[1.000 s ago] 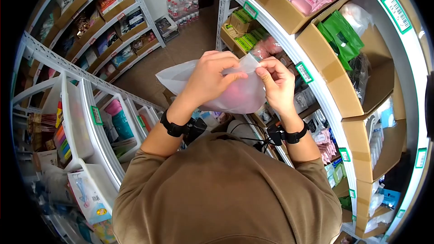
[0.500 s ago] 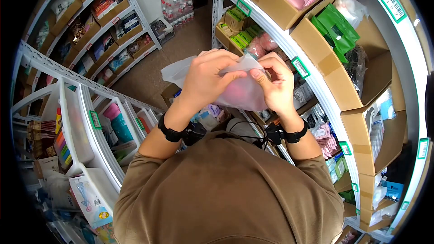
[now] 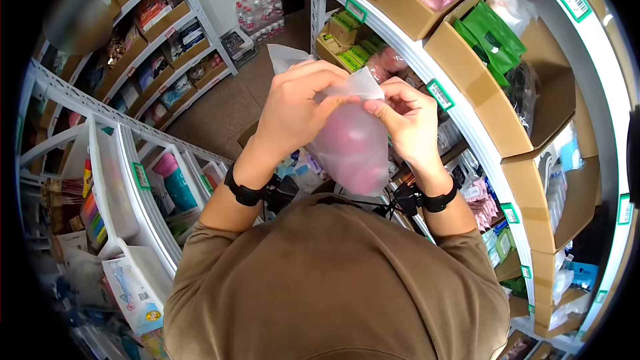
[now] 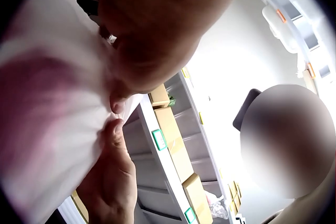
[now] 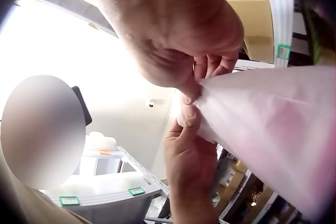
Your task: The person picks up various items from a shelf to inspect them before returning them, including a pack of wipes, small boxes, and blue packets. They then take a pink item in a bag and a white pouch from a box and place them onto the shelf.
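A translucent frosted plastic bag (image 3: 357, 150) with something pink inside hangs below both hands in the head view. My left hand (image 3: 297, 103) pinches its gathered top, thumb pointing toward the other thumb. My right hand (image 3: 410, 120) pinches the same top edge from the right, and the two thumb tips nearly meet. A white corner of the bag stands up between the hands, and another sticks out past the left knuckles. In the left wrist view the bag (image 4: 52, 103) fills the left side. The right wrist view shows the bag (image 5: 278, 124) bunched at the pinching fingers.
On the right, a shelf holds cardboard boxes (image 3: 473, 90) of packaged goods, including a green pouch (image 3: 492, 40). White plastic bins (image 3: 120, 187) line the left side. Farther off stand another stocked shelf (image 3: 153, 47) and wrapped bottles (image 3: 259, 10) on the floor.
The bag has swung from lying out to the left to hanging down between the hands, its pink contents lower. Both hands keep pinching its top; the left hand has shifted slightly left.
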Motion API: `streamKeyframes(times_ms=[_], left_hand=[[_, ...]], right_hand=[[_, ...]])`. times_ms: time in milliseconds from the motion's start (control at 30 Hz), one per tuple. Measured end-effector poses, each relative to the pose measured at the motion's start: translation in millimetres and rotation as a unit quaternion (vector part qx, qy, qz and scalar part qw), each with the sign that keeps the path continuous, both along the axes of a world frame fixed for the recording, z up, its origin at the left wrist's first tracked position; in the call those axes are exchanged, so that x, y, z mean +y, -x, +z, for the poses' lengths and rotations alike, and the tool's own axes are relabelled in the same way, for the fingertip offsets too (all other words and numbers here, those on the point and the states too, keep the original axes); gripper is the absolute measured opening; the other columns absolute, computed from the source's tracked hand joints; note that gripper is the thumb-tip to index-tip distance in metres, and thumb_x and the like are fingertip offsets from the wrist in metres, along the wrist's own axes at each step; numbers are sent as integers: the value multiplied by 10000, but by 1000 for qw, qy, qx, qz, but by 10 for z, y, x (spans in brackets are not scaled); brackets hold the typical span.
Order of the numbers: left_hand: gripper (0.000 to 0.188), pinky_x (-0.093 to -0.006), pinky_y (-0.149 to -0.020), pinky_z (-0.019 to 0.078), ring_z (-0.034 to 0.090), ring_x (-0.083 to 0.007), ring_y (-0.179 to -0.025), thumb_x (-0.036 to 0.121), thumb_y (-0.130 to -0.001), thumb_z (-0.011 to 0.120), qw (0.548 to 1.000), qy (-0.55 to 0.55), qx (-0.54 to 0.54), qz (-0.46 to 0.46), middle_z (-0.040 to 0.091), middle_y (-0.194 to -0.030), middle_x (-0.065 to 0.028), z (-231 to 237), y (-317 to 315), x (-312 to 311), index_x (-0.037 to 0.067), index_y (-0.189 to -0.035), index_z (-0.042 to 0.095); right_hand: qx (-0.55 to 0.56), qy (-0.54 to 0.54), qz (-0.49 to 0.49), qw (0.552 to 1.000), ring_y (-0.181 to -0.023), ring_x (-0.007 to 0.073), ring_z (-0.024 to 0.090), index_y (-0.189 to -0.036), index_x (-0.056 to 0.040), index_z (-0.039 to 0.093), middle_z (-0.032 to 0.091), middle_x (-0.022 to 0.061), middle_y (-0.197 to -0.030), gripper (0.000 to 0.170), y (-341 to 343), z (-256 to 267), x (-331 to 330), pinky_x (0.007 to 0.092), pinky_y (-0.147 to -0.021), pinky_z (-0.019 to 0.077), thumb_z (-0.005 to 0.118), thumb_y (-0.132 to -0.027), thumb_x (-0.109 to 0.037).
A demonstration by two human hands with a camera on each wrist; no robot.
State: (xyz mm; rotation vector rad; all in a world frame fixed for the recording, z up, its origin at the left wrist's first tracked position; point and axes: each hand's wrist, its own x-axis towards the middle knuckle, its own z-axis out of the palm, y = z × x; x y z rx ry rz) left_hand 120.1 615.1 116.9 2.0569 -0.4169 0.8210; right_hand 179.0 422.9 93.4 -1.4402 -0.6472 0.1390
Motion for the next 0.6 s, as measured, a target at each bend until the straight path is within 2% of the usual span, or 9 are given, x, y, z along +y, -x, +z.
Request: streamKeyframes(times_ms=[167,333,433,600], left_hand=[[152,-346,-735,521,649,-282,-831,20,-734,744,999,13,33,-42,692,-909,-113,57,-4,28,9,-879,703],[195,-362,-745,506,633,-290,-859,85,-748,760,998,-26,7,-59,685,-910,-114,-25,-23,2,-7,-901,681],[197,-331,-722,497,626,-270,-826,65,-729,782,997,-65,-9,-39,676,-898,-122,-63,-26,-26,-18,-875,679],[215,-350,-757,485,619,-299,-844,92,-726,784,995,-90,-30,-25,663,-897,-125,-75,-29,-87,8,-877,656]], right_hand=[[-3,10,-21,1000,-810,79,631,-979,32,709,684,40,-890,148,96,114,-12,219,-741,505,745,-839,2],[-22,21,-24,999,-846,83,626,-992,31,687,669,44,-934,134,129,70,-39,226,-764,505,714,-863,6],[-42,31,-20,998,-867,92,614,-990,26,659,646,48,-947,109,137,15,-54,242,-789,498,681,-886,0],[-113,104,-60,986,-851,130,609,-961,13,627,613,67,-902,94,155,28,-87,273,-784,484,669,-888,-28]])
